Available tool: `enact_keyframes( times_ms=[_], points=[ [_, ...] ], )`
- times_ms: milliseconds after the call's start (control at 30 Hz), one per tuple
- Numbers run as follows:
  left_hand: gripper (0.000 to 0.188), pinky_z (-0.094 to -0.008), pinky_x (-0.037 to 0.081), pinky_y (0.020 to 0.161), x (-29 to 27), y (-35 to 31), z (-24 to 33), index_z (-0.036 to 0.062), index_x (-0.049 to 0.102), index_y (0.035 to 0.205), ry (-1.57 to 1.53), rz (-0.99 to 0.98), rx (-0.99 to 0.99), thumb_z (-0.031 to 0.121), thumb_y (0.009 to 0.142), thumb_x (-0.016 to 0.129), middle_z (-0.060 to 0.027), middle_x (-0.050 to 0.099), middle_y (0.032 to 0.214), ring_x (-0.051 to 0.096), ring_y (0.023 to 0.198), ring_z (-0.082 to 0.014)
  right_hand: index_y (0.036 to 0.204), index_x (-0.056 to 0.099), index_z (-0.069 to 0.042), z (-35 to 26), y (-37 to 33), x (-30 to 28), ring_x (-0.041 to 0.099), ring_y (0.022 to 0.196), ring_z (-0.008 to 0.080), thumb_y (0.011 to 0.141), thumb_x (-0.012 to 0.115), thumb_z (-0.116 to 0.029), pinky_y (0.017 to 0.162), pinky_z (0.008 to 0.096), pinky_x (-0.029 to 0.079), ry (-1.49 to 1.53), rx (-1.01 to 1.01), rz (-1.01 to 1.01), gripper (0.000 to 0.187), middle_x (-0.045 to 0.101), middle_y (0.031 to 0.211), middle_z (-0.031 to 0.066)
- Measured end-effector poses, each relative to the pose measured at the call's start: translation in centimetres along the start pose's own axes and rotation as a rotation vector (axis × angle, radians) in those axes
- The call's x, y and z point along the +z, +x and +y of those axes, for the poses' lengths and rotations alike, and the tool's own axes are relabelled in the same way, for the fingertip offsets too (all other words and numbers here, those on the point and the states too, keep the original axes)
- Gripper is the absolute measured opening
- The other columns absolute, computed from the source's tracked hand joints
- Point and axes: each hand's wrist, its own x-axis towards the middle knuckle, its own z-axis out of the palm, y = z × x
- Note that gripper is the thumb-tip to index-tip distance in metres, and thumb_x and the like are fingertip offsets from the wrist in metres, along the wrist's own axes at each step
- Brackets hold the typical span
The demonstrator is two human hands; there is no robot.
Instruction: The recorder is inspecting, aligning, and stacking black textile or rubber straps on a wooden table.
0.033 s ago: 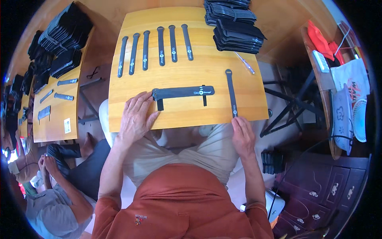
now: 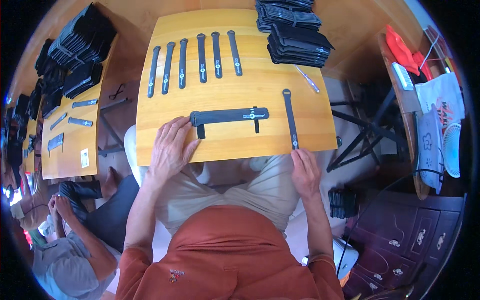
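Note:
My left hand (image 2: 172, 145) lies on the table's near left part, thumb apart, its fingertips at the left end of a neat pile of dark grey straps (image 2: 227, 116). Two short black strips (image 2: 257, 126) stick out from under this pile. At the near right edge, my right hand (image 2: 306, 170) pinches the lower end of a single dark grey strap (image 2: 290, 117), which points away from me and has a slotted far end. Farther back, several similar straps (image 2: 202, 59) lie side by side in a row on the wooden table (image 2: 175, 107).
Stacks of folded black pieces (image 2: 300, 45) stand at the far right, a thin screwdriver-like tool (image 2: 306, 79) beside them. To the left, another table (image 2: 70, 162) bears more black bundles; a seated person (image 2: 75, 255) is near it. A dark drawer cabinet (image 2: 400, 235) stands at lower right.
The single strap in my right hand has slid very slightly toward me. My left hand and the pile beside it look almost unmoved.

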Motion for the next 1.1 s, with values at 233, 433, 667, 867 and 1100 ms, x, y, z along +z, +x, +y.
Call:
enact_keyframes(
  times_ms=[233, 433, 667, 867, 1100],
  points=[
    [0.022, -0.0333, 0.057, 0.085, 1.7, -1.9, 10.3, 0.0025, 0.074, 0.113, -0.831, -0.129, -0.249, 0.014, 0.095, 0.074, -0.0150, 0.075, 0.110, 0.072, 0.098, -0.0212, 0.103, 0.071, 0.002, -2.9, -2.0, -1.7, 0.071, 0.090, 0.0319, 0.081, 0.072, 0.008, 0.076, 0.0407, 0.059, 0.035, 0.153, 0.146, 0.022, 0.070, 0.102, 0.0148],
    [0.036, -0.0276, 0.054, 0.089, 8.6, 0.8, 15.9, -0.0037, 0.066, 0.127, -1.238, -0.763, -0.247, 0.025, 0.107, 0.060, -0.0128, 0.075, 0.110, 0.066, 0.100, -0.0121, 0.101, 0.070, 0.003, -8.0, -4.0, -3.7, 0.072, 0.079, 0.0315, 0.080, 0.073, 0.007, 0.066, 0.0390, 0.059, 0.082, 0.140, 0.181, 0.021, 0.070, 0.098, 0.0157],
    [0.031, -0.0249, 0.053, 0.078, 8.6, 2.4, 16.6, -0.0032, 0.072, 0.111, -1.402, -0.552, -0.309, 0.024, 0.109, 0.058, -0.0044, 0.075, 0.099, 0.064, 0.088, -0.0078, 0.098, 0.069, 0.000, -10.0, -5.3, -4.2, 0.073, 0.080, 0.0310, 0.082, 0.073, 0.008, 0.068, 0.0371, 0.059, 0.405, 0.248, 0.079, 0.019, 0.072, 0.100, 0.0178],
    [0.037, -0.0273, 0.057, 0.081, 3.9, 2.7, 11.7, -0.0003, 0.070, 0.117, -1.579, -0.214, -0.562, 0.032, 0.110, 0.053, -0.0072, 0.075, 0.102, 0.069, 0.090, -0.0109, 0.097, 0.069, 0.000, -8.3, -3.0, -4.5, 0.074, 0.082, 0.0302, 0.082, 0.075, 0.007, 0.069, 0.0361, 0.060, 0.572, 0.379, 0.105, 0.017, 0.073, 0.100, 0.0180],
    [0.018, -0.0204, 0.051, 0.066, 2.2, 1.4, 6.4, -0.0004, 0.076, 0.104, -1.455, 0.115, -0.611, 0.016, 0.101, 0.070, -0.0029, 0.071, 0.083, 0.062, 0.071, -0.0051, 0.096, 0.068, -0.002, -4.9, 2.8, -2.6, 0.074, 0.084, 0.0295, 0.084, 0.077, 0.005, 0.072, 0.0343, 0.059, 0.669, 0.318, -0.036, 0.017, 0.073, 0.101, 0.0161]
  ],
)
